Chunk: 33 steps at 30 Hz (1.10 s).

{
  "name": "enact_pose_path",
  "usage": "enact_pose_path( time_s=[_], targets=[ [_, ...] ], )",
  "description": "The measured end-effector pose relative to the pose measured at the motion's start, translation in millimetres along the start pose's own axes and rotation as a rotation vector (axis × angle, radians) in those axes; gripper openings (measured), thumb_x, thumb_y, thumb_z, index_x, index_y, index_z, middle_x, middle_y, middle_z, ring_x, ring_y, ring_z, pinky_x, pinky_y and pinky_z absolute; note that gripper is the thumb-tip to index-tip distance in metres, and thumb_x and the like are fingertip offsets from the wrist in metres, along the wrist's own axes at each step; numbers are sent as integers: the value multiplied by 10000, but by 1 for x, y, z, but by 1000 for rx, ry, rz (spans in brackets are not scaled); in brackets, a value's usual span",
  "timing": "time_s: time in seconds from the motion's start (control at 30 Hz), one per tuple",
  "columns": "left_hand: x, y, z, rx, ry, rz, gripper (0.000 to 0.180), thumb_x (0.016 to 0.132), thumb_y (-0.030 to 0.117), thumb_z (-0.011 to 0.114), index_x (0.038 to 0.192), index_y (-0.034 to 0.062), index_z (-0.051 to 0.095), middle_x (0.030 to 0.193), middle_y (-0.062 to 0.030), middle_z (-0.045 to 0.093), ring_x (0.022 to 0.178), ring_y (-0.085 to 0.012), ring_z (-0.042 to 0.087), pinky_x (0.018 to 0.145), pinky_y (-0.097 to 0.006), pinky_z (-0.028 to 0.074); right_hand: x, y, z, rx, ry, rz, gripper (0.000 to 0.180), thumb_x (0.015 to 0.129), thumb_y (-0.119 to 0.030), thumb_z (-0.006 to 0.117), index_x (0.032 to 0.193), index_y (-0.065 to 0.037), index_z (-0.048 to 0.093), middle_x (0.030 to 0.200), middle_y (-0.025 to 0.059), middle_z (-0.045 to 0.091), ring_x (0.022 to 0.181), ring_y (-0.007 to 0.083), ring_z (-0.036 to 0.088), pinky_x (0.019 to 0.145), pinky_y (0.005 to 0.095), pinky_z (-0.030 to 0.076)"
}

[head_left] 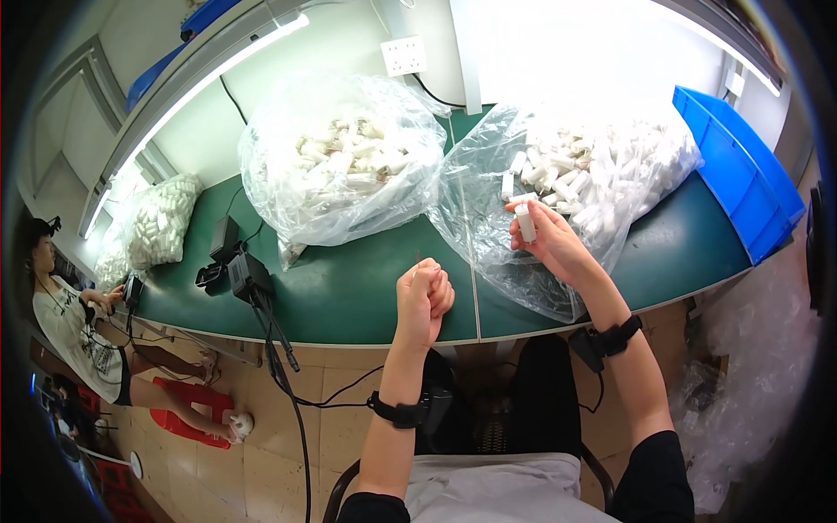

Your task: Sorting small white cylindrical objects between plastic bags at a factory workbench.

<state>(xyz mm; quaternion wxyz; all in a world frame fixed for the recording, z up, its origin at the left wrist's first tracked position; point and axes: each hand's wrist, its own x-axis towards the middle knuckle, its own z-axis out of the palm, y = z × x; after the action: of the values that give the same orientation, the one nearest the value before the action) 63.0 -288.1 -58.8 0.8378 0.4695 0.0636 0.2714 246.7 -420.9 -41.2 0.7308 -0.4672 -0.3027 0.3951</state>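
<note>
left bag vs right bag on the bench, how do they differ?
The left bag stands bunched and rounded, its mouth gathered; the right bag lies open, its plastic spread toward the bench edge. No hand is near the left bag; the right hand holds a small white tube over the right bag's mouth, while the left hand is a closed fist between them. Both are clear plastic, filled with white tubes, on the green bench.

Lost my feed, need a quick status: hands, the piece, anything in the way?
Right hand holds a small white tube over the open right bag. Left hand fisted above the green table; contents unseen. Nothing between hands.
</note>
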Motion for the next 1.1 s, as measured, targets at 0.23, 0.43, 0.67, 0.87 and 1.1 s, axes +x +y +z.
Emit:
enact_pose_path(
  time_s=[0.23, 0.43, 0.67, 0.87, 1.1],
  targets=[
    [1, 0, 0, -108, -23, -9, 285, 900, 258, 438, 671, 95, 399, 490, 21, 296, 392, -73, 260, 395, -225, 216, 3, 1, -2, 37, -26, 24, 384, 983, -323, 336, 1091, -5, 522, 792, 31, 510, 720, 122, 476, 694, 259, 426],
    [1, 1, 1, -260, -57, -19, 180, 914, 264, 425, 926, 85, 443, 621, -31, 405, 482, -119, 371, 470, -257, 318, 5, -1, -2, 63, -42, 114, 471, 977, -396, 276, 1060, -3, 524, 776, 31, 504, 718, 114, 464, 679, 248, 401],
    [3, 3, 11, -110, 147, -32, 161, 903, 217, 444, 980, 76, 459, 773, -80, 529, 618, -178, 503, 603, -299, 428, 6, 0, -5, 54, -57, 125, 501, 966, -425, 263, 1052, -10, 531, 749, 26, 503, 690, 125, 466, 691, 246, 394],
    [5, 2, 3, -134, 59, -36, 299, 912, 230, 381, 1051, -6, 502, 810, -77, 550, 722, -178, 519, 684, -297, 427, 5, -1, -3, 47, -65, 134, 526, 955, -449, 282, 1039, -3, 547, 744, 30, 506, 686, 130, 466, 694, 249, 393],
    [4, 1, 0, -176, -2, -42, 311, 891, 225, 333, 989, -5, 519, 767, -83, 526, 691, -179, 492, 665, -290, 397, 6, 1, -5, 38, -75, 146, 530, 959, -443, 267, 1044, -8, 557, 756, 27, 509, 683, 129, 472, 708, 247, 394]
  ],
)
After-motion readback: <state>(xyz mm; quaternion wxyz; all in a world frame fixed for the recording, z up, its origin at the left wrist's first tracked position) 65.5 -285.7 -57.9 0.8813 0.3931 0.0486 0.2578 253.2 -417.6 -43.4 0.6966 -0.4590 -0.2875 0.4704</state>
